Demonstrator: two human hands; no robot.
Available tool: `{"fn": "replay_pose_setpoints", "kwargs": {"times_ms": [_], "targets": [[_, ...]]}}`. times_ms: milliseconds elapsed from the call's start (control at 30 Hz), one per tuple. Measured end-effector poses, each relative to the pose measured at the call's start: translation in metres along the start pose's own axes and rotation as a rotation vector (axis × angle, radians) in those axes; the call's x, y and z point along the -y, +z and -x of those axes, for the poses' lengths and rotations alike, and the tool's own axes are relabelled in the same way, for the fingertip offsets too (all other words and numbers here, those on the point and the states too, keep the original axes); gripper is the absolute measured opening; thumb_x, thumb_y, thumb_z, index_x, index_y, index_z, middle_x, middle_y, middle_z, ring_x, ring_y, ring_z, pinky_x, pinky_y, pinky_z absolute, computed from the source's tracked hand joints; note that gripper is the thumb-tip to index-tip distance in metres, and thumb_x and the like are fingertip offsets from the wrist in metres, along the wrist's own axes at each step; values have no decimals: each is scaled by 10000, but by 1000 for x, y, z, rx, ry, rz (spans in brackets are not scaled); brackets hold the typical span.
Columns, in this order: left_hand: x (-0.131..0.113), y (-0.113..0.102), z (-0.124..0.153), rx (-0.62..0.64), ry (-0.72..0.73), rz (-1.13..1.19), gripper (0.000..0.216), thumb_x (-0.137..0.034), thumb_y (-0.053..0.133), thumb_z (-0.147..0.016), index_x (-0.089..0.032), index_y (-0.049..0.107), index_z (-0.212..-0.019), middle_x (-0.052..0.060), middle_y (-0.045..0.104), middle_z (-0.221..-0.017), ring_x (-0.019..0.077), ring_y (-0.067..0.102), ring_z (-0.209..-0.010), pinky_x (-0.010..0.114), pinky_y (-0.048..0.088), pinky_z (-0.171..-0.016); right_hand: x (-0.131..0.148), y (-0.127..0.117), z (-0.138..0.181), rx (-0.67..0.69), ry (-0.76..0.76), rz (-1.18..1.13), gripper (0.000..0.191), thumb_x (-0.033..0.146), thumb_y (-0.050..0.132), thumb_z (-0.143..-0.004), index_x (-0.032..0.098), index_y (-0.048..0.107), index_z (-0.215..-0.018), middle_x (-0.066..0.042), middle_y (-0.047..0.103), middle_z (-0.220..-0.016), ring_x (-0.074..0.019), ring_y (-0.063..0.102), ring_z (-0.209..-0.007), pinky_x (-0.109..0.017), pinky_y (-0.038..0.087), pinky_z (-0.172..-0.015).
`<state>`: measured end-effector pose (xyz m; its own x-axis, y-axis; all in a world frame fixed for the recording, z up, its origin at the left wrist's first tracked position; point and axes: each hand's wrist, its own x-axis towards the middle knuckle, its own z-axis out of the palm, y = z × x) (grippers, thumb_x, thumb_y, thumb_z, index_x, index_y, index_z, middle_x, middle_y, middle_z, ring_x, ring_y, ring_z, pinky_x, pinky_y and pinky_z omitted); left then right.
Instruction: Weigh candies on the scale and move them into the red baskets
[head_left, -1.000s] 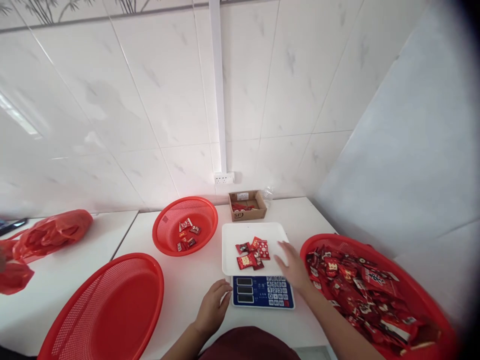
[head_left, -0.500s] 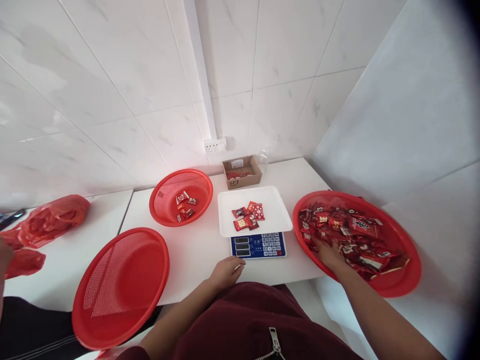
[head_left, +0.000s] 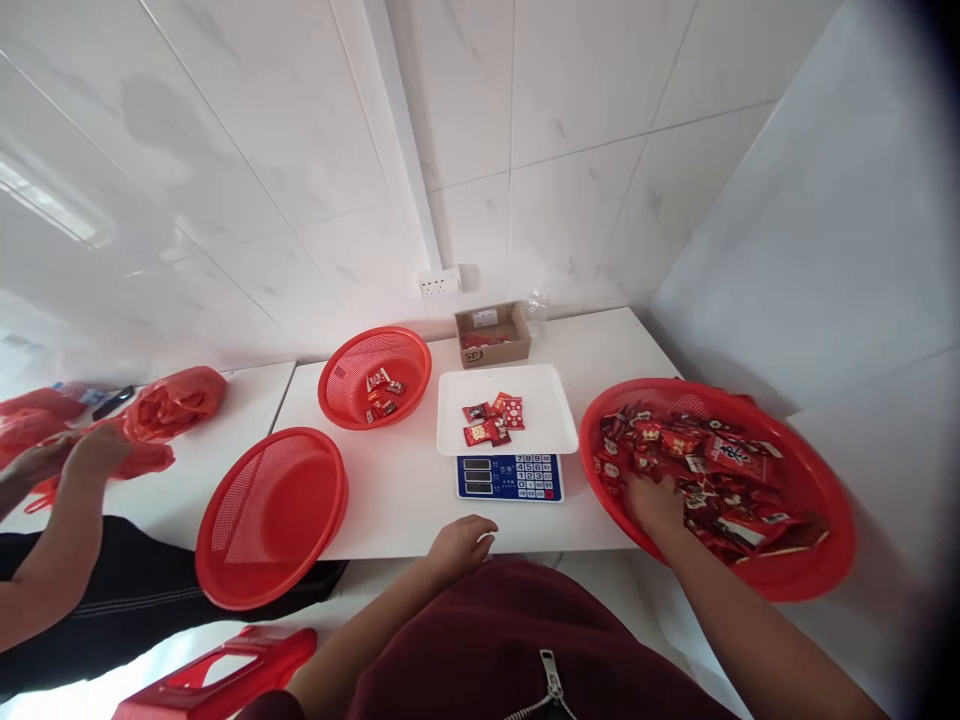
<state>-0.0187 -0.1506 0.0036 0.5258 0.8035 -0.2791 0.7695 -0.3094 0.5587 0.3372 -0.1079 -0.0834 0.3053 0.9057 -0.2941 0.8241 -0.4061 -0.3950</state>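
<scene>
My right hand [head_left: 657, 508] reaches down into a large red plastic basket [head_left: 814, 575] on the right. Its fingertips sink among many small red snack packets [head_left: 739, 460] and are partly hidden. My left hand [head_left: 461, 545] rests at the table's front edge, empty, fingers loosely bent and thumb apart. Ahead of it stands a blue digital scale [head_left: 510, 478] with a white tray [head_left: 457, 390] on top. Several red and dark-red packets [head_left: 493, 420] lie loosely grouped on the tray.
A cardboard box [head_left: 495, 352] stands behind the scale. Left are a red basket [head_left: 336, 365] with several packets and another red basket [head_left: 240, 520] overhanging the edge. A co-worker's hands [head_left: 67, 460] handle red plastic bags [head_left: 176, 400]. A red stool [head_left: 225, 670] stands below.
My view has swung slightly left, showing more of the co-worker and the stool. My right hand still works among the packets, its fingers shifted a little. The packets on the tray look the same.
</scene>
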Motion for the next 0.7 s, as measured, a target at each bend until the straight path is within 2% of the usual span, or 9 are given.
{"fn": "replay_pose_setpoints", "kwargs": {"times_ms": [100, 167, 233, 433, 567, 667, 700], "targets": [[-13, 4, 0, 76, -30, -13, 294, -207, 445, -865, -211, 627, -1095, 54, 670, -1100, 187, 626, -1006, 311, 486, -893, -8, -11, 4, -42, 54, -120, 308, 220, 453, -757, 225, 709, -928, -150, 686, -963, -340, 512, -1081, -506, 370, -900], [-21, 6, -1, 115, -43, -25, 303, -210, 439, -868, -204, 620, -1111, 58, 660, -1124, 190, 616, -1025, 313, 474, -908, -18, -19, 5, -76, 73, -180, 284, 226, 457, -756, 210, 715, -871, -127, 698, -865, -288, 589, -936, -425, 418, -845], [-28, 10, -1, 136, -46, -40, 308, -214, 431, -873, -203, 615, -1119, 61, 652, -1139, 195, 608, -1040, 317, 464, -918, -30, -27, 6, -139, 105, -255, 289, 241, 453, -755, 204, 713, -876, -102, 705, -833, -253, 615, -849, -379, 437, -809], [-47, 18, 0, 166, -32, -5, 301, -234, 419, -869, -208, 620, -1091, 69, 654, -1115, 202, 608, -1019, 323, 457, -898, -51, -51, 16, -328, 184, -528, 396, 342, 405, -754, 151, 697, -943, -109, 717, -891, -241, 629, -859, -340, 472, -744], [-67, 15, -8, 135, -63, 194, 283, -301, 444, -863, -194, 633, -1045, 67, 672, -1044, 197, 608, -959, 319, 447, -871, -30, -60, 38, -298, 118, -667, 384, 424, 455, -747, 177, 695, -918, -89, 721, -907, -228, 640, -845, -338, 479, -757], [-90, 14, -20, 130, -104, 478, 360, -414, 473, -855, -187, 593, -1107, 56, 671, -959, 180, 599, -874, 310, 452, -808, 5, -61, 66, -199, -14, -725, 317, 457, 524, -724, 223, 694, -853, -55, 721, -918, -222, 638, -871, -343, 472, -808], [-98, 14, -24, 158, -112, 593, 409, -458, 480, -849, -181, 571, -1134, 55, 665, -938, 175, 594, -855, 309, 449, -793, 19, -61, 77, -117, -109, -750, 304, 449, 522, -730, 217, 687, -838, -64, 718, -917, -228, 635, -883, -352, 469, -821]]}}
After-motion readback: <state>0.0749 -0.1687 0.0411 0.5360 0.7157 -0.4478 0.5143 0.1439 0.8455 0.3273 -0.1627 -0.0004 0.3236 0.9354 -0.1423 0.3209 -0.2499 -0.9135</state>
